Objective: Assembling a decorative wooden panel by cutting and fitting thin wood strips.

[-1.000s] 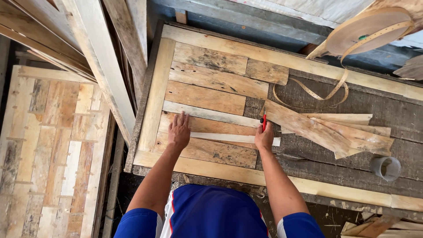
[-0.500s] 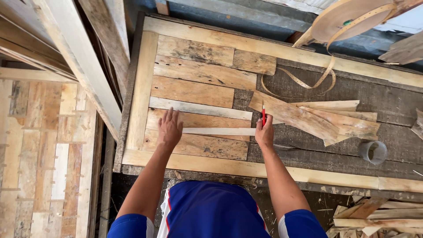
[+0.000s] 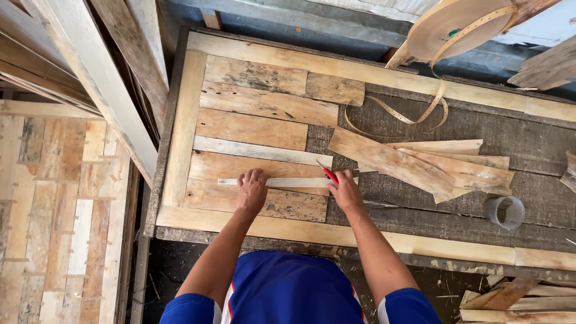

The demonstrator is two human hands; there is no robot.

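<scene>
My left hand (image 3: 252,190) presses down on a thin pale wooden strip (image 3: 285,182) that lies across the planks of a wooden frame panel (image 3: 186,126). At the strip's right end my right hand (image 3: 346,193) grips a red-handled tool (image 3: 329,174), its tip touching the strip. Several reclaimed planks (image 3: 258,129) fill the left part of the frame side by side.
Loose plank offcuts (image 3: 432,165) lie piled to the right on the dark board. A small grey cup (image 3: 504,212) stands beyond them. A roll of tan banding tape (image 3: 456,27) hangs at top right. Leaning timbers (image 3: 114,78) and another panel (image 3: 54,210) are at left.
The view shifted slightly as my head moved. My left hand slid down from the plank above onto the thin strip. My right hand stays at the strip's right end with the red tool.
</scene>
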